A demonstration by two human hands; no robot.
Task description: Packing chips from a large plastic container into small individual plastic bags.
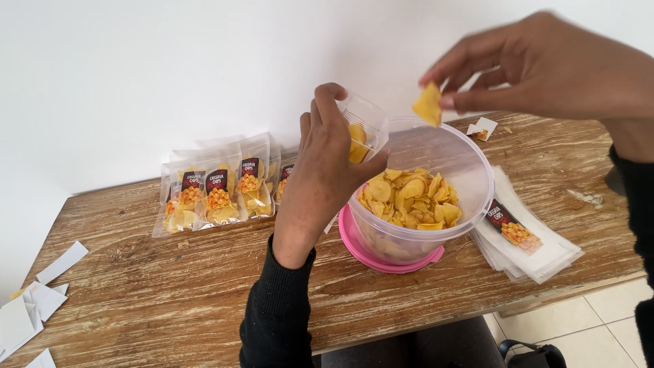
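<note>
My left hand [325,163] grips a small clear plastic pouch [363,129] with a few yellow chips inside, held open just above the left rim of a clear round tub [470,163]. The tub holds a heap of yellow chips [411,199] and stands on a pink lid [354,245]. My right hand [545,65] hovers above the tub and pinches a single yellow chip [428,104] between thumb and fingers, close to the pouch's mouth.
Several filled, labelled chip pouches [214,194] lean against the white wall at the left. A stack of flat empty pouches [528,242] lies right of the tub. White paper scraps [41,300] lie at the wooden table's [170,300] left end. A dark bag [538,354] sits on the floor.
</note>
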